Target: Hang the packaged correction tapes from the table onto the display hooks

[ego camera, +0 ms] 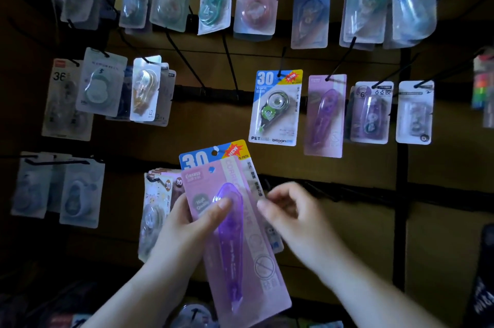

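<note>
My left hand [197,218] grips a small stack of packaged correction tapes. In front is a pink card with a purple tape [235,242]; behind it sits a blue-and-yellow "30" pack [196,158]. My right hand [288,207] hovers at the stack's right edge, its fingers curled and blurred; whether it touches the rear pack is unclear. On the display, a matching "30" pack [275,108] and a matching purple pack [324,116] hang on neighbouring black hooks up and to the right.
Black wire hooks jut from a brown board. Many packaged tapes hang in three rows, with two bare hooks [230,71] at the centre. A bundle of packs [157,204] hangs just left of my left hand. Colourful items [483,87] hang at the right edge.
</note>
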Tool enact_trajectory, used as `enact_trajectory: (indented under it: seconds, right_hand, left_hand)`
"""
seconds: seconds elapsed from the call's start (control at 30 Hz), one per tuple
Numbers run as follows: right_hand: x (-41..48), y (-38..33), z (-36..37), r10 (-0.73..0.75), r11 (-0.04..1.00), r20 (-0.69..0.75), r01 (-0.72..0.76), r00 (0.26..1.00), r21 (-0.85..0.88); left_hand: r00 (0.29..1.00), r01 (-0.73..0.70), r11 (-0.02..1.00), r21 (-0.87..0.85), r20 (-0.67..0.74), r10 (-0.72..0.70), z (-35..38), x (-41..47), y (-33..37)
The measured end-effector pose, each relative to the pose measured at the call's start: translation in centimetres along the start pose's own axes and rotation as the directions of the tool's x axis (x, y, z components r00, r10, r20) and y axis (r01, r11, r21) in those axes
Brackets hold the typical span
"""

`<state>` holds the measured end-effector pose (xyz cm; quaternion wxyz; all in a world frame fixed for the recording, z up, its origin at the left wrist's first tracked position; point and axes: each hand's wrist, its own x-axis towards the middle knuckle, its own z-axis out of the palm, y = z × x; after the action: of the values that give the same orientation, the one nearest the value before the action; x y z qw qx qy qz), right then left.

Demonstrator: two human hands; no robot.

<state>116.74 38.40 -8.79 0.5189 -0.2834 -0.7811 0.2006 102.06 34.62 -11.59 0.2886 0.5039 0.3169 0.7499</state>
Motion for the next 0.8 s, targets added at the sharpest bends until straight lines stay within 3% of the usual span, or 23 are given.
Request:
enact_trajectory:
  seconds: [0.1, 0.2, 0.43, 0.6, 0.8]
  right_hand:
    - [-2.0, 1.4, 0.1, 0.192, 0.970, 0.164, -0.212, 0.968, 0.116]
    - [-3.2, 2.3, 0.7, 0.240, 0.897, 0.295, -0.327, 0.925, 0.297]
    - [-4.9, 4.6, -0.5, 0.397, 0.817, 0.044, -0.375, 0.917, 0.437]
    - [-6.5, 6.1, -2.7, 0.348, 0.872, -0.052, -0.303, 0.936, 0.384]
    - [-8.1, 7.8, -7.1, 0.366, 0.870, -0.212, -0.252, 0.906, 0.423]
  left_hand:
    - [1.000, -0.018, 1.000, 0.017, -0.012, 0.018, 0.8, -0.1, 0.1]
    - [0.999, -0.027, 0.998, 0.049, -0.030, 0.028, 1.5, -0.3, -0.1]
    - [0.995, 0.087, 0.994, 0.069, -0.048, -0.084, 3.2, -1.8, -1.2]
    - [0.991, 0.129, 0.990, 0.063, 0.008, -0.130, 4.6, -2.8, -2.1]
    - [0.987, 0.150, 0.984, 0.097, 0.050, -0.156, 6.0, -3.5, -3.1]
